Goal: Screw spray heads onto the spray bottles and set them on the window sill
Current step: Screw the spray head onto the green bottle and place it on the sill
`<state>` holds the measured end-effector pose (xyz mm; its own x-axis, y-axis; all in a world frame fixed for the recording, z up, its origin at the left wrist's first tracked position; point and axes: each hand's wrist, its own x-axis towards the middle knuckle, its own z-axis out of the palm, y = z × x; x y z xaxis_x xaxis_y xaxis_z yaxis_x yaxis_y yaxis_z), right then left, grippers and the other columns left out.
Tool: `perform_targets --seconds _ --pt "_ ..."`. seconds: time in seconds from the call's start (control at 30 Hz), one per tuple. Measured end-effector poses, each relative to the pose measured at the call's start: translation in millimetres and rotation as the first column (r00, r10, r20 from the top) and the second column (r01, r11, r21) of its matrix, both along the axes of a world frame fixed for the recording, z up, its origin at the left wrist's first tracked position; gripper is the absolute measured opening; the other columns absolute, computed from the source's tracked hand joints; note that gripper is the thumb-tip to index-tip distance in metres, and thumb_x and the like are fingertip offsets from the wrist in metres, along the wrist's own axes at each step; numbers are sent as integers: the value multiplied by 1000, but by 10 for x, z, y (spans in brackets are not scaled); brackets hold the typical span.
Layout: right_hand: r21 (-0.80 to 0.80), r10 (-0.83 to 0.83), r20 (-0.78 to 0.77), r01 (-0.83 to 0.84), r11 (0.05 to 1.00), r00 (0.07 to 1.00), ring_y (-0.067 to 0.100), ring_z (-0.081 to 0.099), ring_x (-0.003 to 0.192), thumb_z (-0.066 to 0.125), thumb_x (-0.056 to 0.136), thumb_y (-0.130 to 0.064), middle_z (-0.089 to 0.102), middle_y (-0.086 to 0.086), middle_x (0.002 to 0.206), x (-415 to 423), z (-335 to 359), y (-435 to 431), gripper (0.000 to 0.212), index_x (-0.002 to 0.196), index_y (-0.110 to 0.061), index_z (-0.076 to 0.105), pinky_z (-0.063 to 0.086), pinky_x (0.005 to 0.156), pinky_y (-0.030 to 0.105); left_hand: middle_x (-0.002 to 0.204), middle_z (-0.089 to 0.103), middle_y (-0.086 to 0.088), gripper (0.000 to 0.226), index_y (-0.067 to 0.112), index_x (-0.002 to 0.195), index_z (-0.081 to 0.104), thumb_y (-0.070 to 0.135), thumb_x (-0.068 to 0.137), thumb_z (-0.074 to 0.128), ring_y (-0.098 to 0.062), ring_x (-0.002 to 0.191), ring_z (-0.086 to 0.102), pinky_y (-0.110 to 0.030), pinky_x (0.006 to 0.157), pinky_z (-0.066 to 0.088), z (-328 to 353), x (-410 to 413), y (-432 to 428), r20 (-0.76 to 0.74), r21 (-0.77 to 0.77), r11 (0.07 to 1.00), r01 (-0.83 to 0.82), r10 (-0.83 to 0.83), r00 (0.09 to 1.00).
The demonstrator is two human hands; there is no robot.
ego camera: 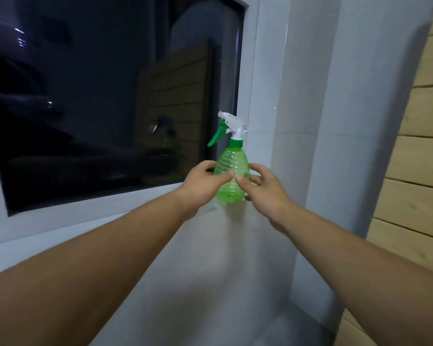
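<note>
Sill [235,245] bears spray bottle [231,159], gripped by left hand [200,186], right hand [265,192].

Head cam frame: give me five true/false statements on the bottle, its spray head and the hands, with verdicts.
1. The spray bottle stands upright on the window sill. True.
2. The bottle's neck is bare. False: a white and green spray head sits on it.
3. The left hand and the right hand both hold the bottle's body. True.
4. The trigger points right, toward the wood wall. False: it points left, toward the window glass.
5. The bottle is blue. False: it is clear green.
</note>
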<state>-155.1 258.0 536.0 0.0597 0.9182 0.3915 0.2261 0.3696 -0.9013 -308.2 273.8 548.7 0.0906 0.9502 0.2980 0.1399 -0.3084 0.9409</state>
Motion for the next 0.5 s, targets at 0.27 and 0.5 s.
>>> perform_targets --seconds 0.27,0.5 --pt "-25 20 9 -20 999 1000 -1 67 69 67 92 -19 71 -1 97 -92 -72 329 35 124 -22 56 47 50 7 114 71 -12 51 9 129 57 29 87 79 -25 95 72 -40 85 60 -151 -52 369 -4 -49 993 -110 110 994" --pt "-9 -7 41 7 1000 999 7 68 74 67 91 -17 72 5 104 -141 -131 438 38 128 -19 56 48 53 9 108 75 -10 35 11 117 66 27 89 77 -25 92 72 -36 87 58 -244 -66 491 43 -51 992 -113 115 992"
